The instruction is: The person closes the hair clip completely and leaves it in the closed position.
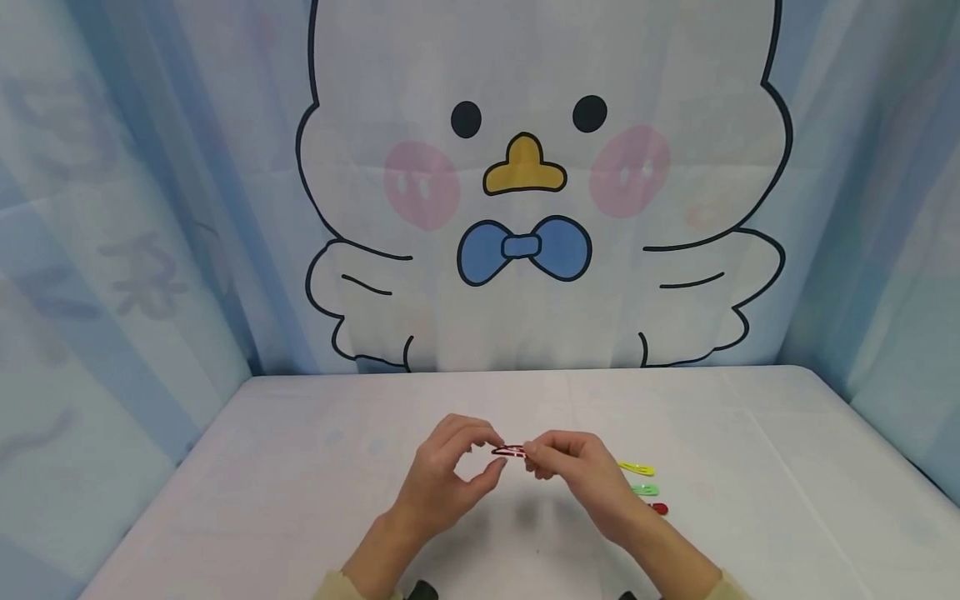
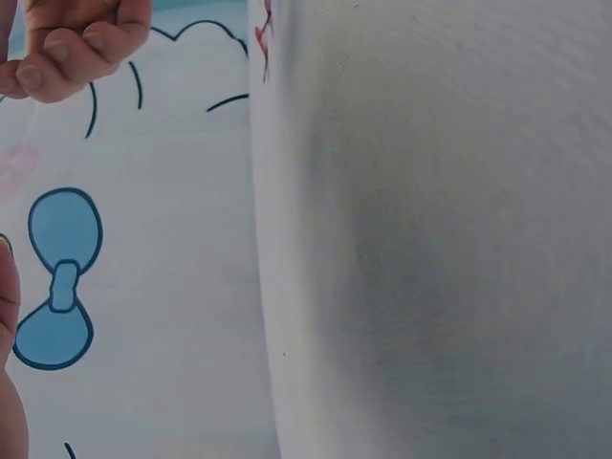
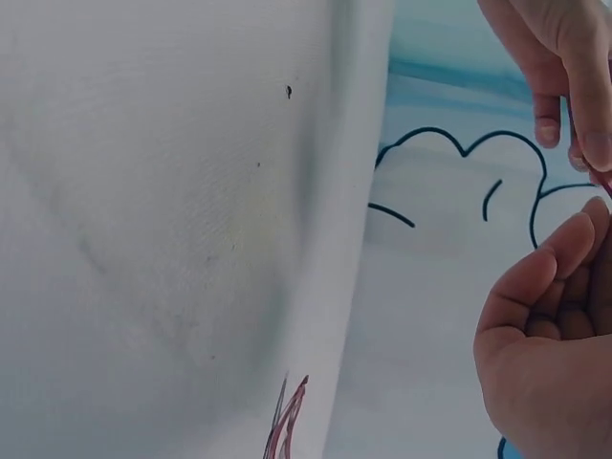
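Observation:
Between the two hands, above the white table, is a dark red snap hair clip (image 1: 512, 451) with pale marks. My right hand (image 1: 581, 471) pinches its right end between thumb and fingertips. At the other end, the index finger and thumb of my left hand (image 1: 446, 471) curve around the tip, the index fingertip right at the clip's upper edge. In the right wrist view my right hand (image 3: 545, 354) has its fingers curled, with the left hand (image 3: 574, 67) above it. Curled fingers of the right hand (image 2: 86, 48) show at the top left of the left wrist view.
To the right of my right hand lie a yellow clip (image 1: 637, 469), a green clip (image 1: 647, 490) and a red clip (image 1: 659, 508), partly covered by the hand and wrist. The white table (image 1: 337, 433) ends at a curtain (image 1: 525, 317) printed with a cartoon bird.

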Tool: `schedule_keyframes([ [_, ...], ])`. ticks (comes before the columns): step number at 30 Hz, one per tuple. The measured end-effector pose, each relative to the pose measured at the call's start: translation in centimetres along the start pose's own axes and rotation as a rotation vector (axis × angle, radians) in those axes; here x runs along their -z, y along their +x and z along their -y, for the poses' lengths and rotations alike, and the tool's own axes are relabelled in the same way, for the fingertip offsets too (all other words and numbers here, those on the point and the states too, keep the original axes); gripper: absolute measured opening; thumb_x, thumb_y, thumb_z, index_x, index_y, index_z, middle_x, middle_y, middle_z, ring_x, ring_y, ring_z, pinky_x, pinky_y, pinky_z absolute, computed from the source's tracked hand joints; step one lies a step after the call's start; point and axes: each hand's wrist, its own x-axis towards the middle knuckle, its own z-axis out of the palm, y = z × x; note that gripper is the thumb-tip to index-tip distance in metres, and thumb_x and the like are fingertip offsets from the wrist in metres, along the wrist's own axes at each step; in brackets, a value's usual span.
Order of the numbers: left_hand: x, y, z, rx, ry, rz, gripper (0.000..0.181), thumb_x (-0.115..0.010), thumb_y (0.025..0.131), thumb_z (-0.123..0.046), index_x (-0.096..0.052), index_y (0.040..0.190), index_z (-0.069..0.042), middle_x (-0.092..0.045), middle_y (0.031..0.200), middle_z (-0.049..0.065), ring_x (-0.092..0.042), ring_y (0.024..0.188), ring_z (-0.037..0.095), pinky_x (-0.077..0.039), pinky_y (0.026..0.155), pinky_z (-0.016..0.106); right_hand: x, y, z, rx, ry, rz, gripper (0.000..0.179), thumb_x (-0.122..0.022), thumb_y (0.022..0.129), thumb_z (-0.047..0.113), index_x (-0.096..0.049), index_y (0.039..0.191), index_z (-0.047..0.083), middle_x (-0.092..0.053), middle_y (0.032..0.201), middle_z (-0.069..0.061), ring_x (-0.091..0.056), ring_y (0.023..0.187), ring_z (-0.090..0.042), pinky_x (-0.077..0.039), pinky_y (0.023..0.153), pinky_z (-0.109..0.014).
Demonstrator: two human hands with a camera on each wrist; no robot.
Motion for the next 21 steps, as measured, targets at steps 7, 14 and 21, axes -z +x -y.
schedule_keyframes([
  [7, 0.3, -0.21, -0.04, 0.214, -0.112, 0.046, 0.049, -0.088, 0.077, -0.008, -0.063, 0.119, -0.011, -0.066, 0.111, -0.003, -0.058, 0.099, 0.016, -0.053, 0.074, 0.031, 0.54, -0.25, 0.12, 0.019, -0.042, 0.028, 0.027, -0.066, 0.099, 0.025, -0.071, 0.098, -0.002, -0.067, 0.089, -0.005, -0.057, 0.094, -0.028, -0.043, 0.088, -0.043],
  [14, 0.31, -0.35, -0.12, 0.398, -0.323, 0.05, 0.041, -0.081, 0.084, -0.005, -0.063, 0.121, -0.007, -0.067, 0.109, 0.005, -0.063, 0.094, 0.022, -0.056, 0.074, 0.034, 0.51, -0.43, 0.07, 0.086, -0.057, 0.045, 0.024, -0.068, 0.098, 0.021, -0.07, 0.098, -0.002, -0.066, 0.09, -0.009, -0.055, 0.092, -0.024, -0.043, 0.085, -0.041],
  [21, 0.5, -0.29, -0.34, 0.594, -0.474, 0.083, 0.034, -0.074, 0.09, -0.004, -0.063, 0.121, -0.001, -0.067, 0.105, 0.01, -0.064, 0.094, 0.023, -0.056, 0.08, 0.029, 0.51, -0.5, -0.22, 0.163, -0.094, 0.055, 0.02, -0.067, 0.098, 0.016, -0.071, 0.103, -0.002, -0.067, 0.096, -0.011, -0.059, 0.092, -0.029, -0.049, 0.084, -0.033],
])
